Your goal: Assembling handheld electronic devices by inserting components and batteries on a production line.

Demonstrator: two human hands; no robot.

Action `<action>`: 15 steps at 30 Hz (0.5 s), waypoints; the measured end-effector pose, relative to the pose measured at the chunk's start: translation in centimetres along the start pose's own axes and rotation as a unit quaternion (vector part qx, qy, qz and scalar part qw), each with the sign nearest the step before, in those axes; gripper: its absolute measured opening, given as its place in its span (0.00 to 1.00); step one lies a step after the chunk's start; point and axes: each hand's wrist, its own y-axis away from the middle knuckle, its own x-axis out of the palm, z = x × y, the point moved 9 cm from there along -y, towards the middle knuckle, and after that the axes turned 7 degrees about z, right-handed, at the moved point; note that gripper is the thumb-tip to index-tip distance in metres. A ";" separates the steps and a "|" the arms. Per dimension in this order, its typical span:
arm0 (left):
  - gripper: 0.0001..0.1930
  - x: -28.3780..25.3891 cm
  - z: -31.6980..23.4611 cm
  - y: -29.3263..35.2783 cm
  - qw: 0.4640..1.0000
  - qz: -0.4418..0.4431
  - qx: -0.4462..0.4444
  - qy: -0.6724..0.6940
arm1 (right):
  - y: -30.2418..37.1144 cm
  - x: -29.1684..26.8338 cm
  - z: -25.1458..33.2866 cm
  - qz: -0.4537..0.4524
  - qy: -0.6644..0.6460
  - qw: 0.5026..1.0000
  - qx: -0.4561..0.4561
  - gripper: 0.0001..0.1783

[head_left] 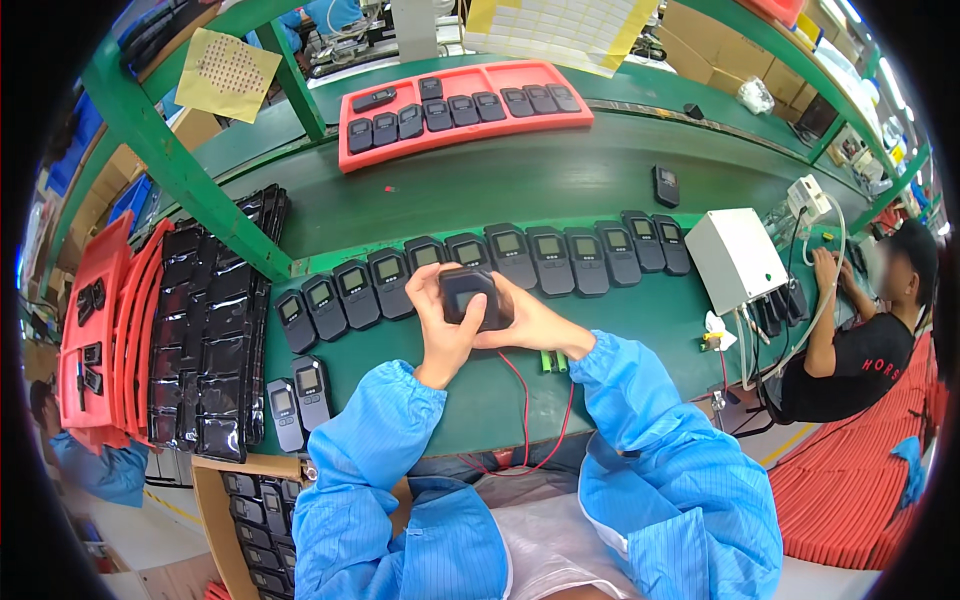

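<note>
While a small black plastic handheld device point(462, 285) sits up over the green worktop point(360, 350), the left hand point(447, 335) grips it, thumb across its face, and the right hand point(528, 322) is wrapped round its other side. Just beyond: a curved row of black handheld units with grey screens point(550, 262), then a red plastic tray point(520, 76) holding more.

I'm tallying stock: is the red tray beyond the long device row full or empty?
Partly filled: black handheld devices sit in the red tray, with bare space around them.
</note>
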 end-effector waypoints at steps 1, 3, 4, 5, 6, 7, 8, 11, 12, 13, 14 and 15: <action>0.30 -0.1 0.0 -0.1 1.000 0.000 0.001 -0.001 | 0.1 -0.1 -0.4 -0.012 -0.004 1.000 0.011 0.33; 0.27 -0.4 0.6 -0.1 1.000 -0.014 -0.021 0.016 | 0.4 -0.3 -1.2 -0.034 -0.013 0.999 0.032 0.30; 0.26 -0.6 0.9 0.0 0.999 -0.021 -0.032 0.025 | 0.6 -0.4 -1.2 -0.033 -0.013 0.999 0.032 0.30; 0.26 -0.8 0.9 -0.1 0.999 -0.022 -0.030 0.023 | 0.6 0.1 -1.2 -0.006 0.039 0.996 0.079 0.28; 0.25 -1.2 0.7 -0.1 0.999 -0.035 -0.019 0.007 | 0.7 0.5 -1.3 0.021 0.092 0.988 0.125 0.25; 0.24 -1.7 0.4 0.0 0.999 -0.048 -0.009 -0.008 | 0.9 0.7 -1.7 0.048 0.144 0.974 0.170 0.23; 0.23 -2.1 0.2 0.1 0.998 -0.062 0.001 -0.024 | 0.8 0.8 -1.8 0.051 0.144 0.974 0.168 0.23; 0.21 -1.4 0.6 -0.1 0.998 -0.057 -0.008 -0.025 | 1.0 0.3 -1.8 0.061 0.216 0.968 0.109 0.17; 0.20 -1.4 0.7 -0.2 0.998 -0.055 -0.013 -0.024 | 1.1 0.2 -2.2 0.062 0.216 0.969 0.108 0.17; 0.20 -1.5 0.7 -0.2 0.998 -0.055 -0.012 -0.025 | 1.0 -0.1 -2.5 0.050 0.210 0.972 0.088 0.18; 0.20 -1.5 0.6 -0.3 0.998 -0.049 -0.011 -0.034 | 1.0 -0.3 -2.7 0.039 0.204 0.976 0.067 0.19; 0.19 -1.6 0.5 -0.2 0.998 -0.045 -0.011 -0.046 | 0.9 -0.1 -2.3 0.030 0.197 0.979 0.047 0.20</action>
